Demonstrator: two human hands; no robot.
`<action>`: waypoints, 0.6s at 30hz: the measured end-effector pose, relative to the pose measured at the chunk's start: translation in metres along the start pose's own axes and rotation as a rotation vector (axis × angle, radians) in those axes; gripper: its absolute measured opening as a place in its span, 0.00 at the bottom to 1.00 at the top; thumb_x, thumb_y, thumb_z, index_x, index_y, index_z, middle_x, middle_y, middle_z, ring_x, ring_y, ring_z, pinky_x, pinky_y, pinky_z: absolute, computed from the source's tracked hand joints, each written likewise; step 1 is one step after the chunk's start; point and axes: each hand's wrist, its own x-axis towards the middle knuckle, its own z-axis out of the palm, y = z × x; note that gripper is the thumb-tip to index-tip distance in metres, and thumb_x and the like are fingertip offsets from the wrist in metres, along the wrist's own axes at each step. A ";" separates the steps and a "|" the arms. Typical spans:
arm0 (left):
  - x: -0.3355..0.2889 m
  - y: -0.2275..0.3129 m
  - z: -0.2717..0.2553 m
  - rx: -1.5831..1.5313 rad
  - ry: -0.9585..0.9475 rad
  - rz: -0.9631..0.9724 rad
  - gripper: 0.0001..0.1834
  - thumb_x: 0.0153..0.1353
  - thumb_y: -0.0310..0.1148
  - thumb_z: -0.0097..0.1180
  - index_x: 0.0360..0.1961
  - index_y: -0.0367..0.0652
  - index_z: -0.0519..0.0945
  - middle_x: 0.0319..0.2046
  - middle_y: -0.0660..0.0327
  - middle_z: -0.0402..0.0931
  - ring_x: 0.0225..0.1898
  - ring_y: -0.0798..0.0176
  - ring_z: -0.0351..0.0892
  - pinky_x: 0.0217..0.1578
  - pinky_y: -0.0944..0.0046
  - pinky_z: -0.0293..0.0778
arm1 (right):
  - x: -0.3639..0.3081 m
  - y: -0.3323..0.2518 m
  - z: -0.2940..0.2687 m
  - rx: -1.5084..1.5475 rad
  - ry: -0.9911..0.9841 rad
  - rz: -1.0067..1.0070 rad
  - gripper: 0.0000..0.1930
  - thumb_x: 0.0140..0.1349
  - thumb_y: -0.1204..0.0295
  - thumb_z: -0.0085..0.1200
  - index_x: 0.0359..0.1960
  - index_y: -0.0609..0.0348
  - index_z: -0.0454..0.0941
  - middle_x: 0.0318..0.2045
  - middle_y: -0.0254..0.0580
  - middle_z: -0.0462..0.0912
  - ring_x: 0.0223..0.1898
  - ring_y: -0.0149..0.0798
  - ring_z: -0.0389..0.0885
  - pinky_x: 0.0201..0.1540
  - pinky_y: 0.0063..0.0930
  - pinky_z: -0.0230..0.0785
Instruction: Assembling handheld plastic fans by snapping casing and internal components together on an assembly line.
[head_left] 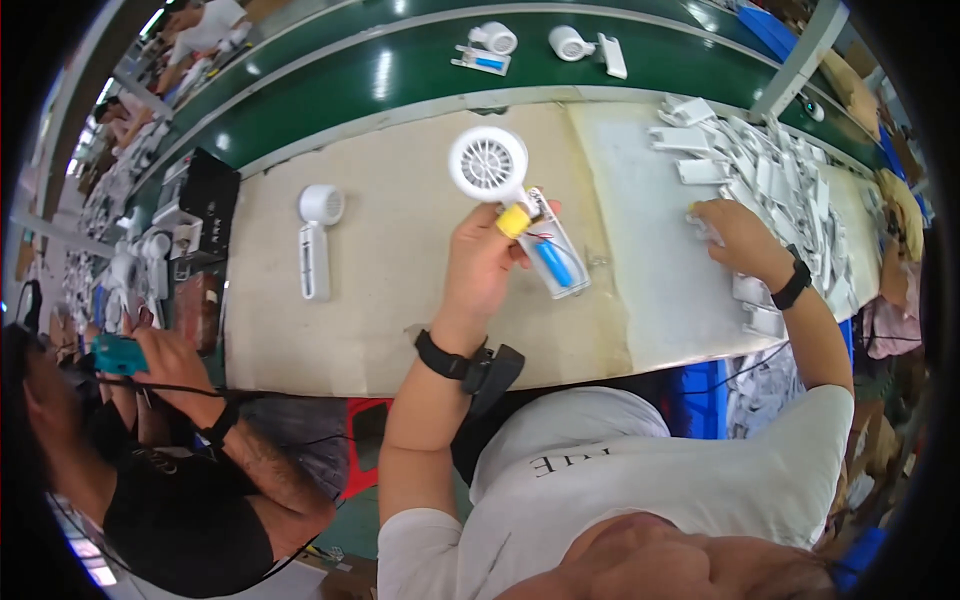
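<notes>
My left hand [480, 260] is closed around the handle of a white handheld fan [488, 165], lifted over the middle of the bench. The handle's inside is exposed, showing a blue cylindrical battery [552, 262] and thin wires. Yellow wrapping [514, 220] covers a fingertip or thumb of that hand. On the right, my right hand [740, 238] has its fingers bent together at the near edge of a pile of white plastic handle covers [765, 180]. A small pale piece shows at those fingertips, too unclear to name. Another white handheld fan [315, 260] lies on the bench to the left.
Behind the bench [400, 340] runs a green conveyor belt [390, 85] carrying open fans [490, 42] and a separate cover [612, 56]. A black box [205, 200] stands at the left end. A co-worker's hand [175, 370] there holds a teal tool [118, 354]. A metal post [800, 60] rises at the back right.
</notes>
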 end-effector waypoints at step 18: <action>-0.002 -0.018 0.002 -0.077 0.195 0.235 0.17 0.62 0.29 0.50 0.50 0.34 0.70 0.47 0.54 0.73 0.45 0.62 0.76 0.44 0.62 0.75 | 0.102 -0.174 -0.014 0.350 0.620 -0.327 0.33 0.46 0.74 0.63 0.56 0.59 0.63 0.50 0.50 0.73 0.50 0.52 0.72 0.49 0.38 0.68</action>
